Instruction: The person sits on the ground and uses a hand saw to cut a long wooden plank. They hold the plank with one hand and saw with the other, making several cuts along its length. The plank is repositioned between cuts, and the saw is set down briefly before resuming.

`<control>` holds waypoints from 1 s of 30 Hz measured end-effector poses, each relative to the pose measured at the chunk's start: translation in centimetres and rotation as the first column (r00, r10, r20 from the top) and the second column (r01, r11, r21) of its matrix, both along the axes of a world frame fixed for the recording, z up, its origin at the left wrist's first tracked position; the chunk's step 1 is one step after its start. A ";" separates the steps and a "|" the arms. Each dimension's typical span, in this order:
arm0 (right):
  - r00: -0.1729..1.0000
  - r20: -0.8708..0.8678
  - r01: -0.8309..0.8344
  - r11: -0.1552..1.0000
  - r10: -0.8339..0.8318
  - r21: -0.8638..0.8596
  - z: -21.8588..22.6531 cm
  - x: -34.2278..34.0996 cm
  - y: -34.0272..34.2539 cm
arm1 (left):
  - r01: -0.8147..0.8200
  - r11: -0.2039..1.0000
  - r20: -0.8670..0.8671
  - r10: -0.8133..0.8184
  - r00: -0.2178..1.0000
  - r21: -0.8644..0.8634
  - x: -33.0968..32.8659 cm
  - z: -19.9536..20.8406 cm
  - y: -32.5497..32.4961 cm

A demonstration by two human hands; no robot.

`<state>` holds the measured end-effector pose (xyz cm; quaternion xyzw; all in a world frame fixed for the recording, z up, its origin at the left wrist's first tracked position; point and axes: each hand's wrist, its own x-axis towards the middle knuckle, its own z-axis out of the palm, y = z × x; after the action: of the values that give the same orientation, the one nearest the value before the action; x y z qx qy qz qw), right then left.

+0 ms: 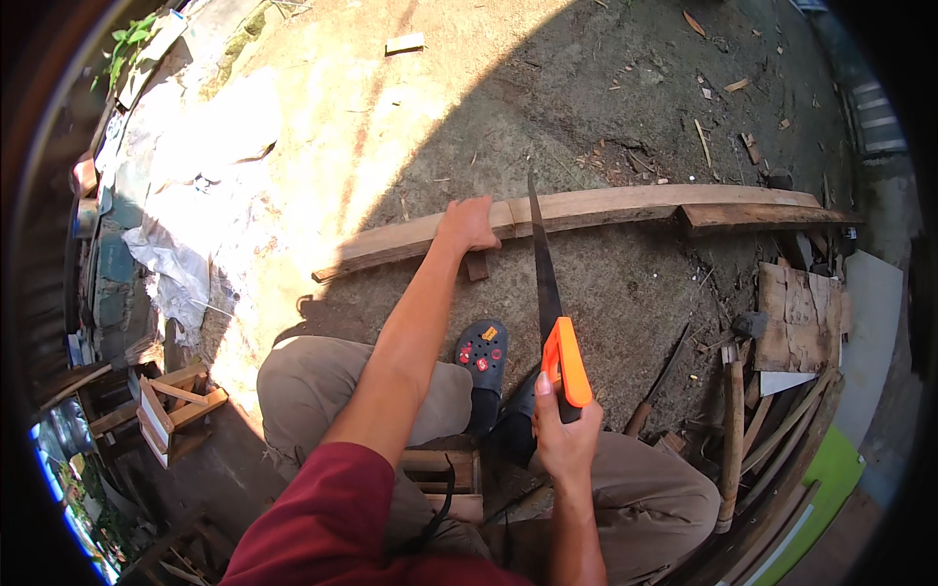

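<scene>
A long wooden beam [625,205] lies crosswise in front of me. My left hand [469,225] is closed over the beam left of its middle. Beneath the beam, close to that hand, a small wood block [477,266] pokes out. In my right hand [570,439] is a handsaw [547,283], held by its orange and black handle. Its dark blade points away from me, and the tip end crosses over the beam, just right of a thin dark line on the wood. Whether the teeth touch the wood, I cannot tell.
A darker board [762,217] lies against the beam's right end. At right are a long dark blade with a wooden handle [657,386], a bark-like panel [799,317] and several sticks. White sheeting [181,264] and a small wooden frame [176,410] are at left. My clog [482,352] stands near the beam.
</scene>
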<state>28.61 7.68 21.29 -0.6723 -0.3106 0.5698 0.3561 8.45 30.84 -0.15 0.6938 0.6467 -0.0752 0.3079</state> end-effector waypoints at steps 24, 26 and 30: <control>0.995 0.025 -0.098 0.995 0.098 -0.011 0.3 0.0 0.3 | 0.019 0.990 0.024 -0.015 1.000 -0.142 -1.1 0.3 1.9; 0.989 0.062 -0.134 0.991 0.135 -0.027 0.4 0.2 0.5 | 0.017 0.987 0.019 -0.014 1.000 -0.158 -0.7 0.6 1.9; 0.979 0.108 -0.177 0.983 0.173 0.037 0.3 0.1 0.6 | 0.030 0.982 0.030 -0.025 0.999 -0.188 -1.4 -0.2 2.5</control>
<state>28.67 8.33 21.55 -0.6628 -0.4000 0.5555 0.3034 7.01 33.30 -0.30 0.6714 0.6228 -0.1308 0.3799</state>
